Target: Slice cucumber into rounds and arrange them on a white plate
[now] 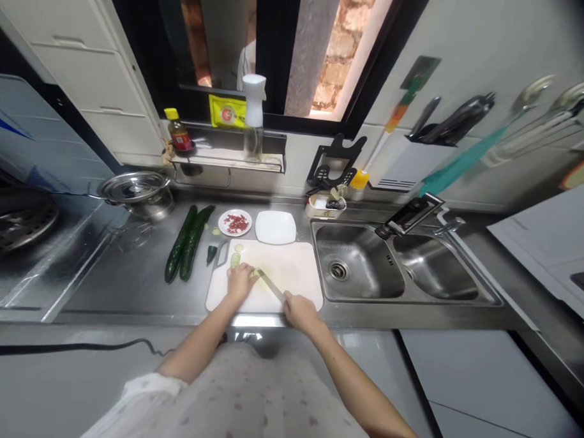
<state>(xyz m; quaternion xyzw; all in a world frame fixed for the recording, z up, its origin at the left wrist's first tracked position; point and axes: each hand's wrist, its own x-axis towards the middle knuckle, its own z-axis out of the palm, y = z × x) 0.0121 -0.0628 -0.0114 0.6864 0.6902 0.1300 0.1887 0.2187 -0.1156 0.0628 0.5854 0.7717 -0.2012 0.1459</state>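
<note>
My right hand [302, 312] is wrapped round the handle of a kitchen knife, its blade [273, 287] pointing up and left across a white cutting board [300, 264]. At the blade's tip, my left hand [240, 282] is closed over a pale green piece of cucumber [254, 274], mostly hidden by the fingers. Just beyond the left hand lie several cucumber slices [235, 259] on the board. A dark green cucumber end [211, 254] rests beside the board's handle. Two whole cucumbers [189, 244] lie side by side to the left.
Behind the board stand a white plate with chopped red bits [235, 223] and a bare square white plate [275, 227]. A double sink [361, 292] with a black faucet [407, 216] is at the right. A lidded steel pot [149, 201] stands at the back left.
</note>
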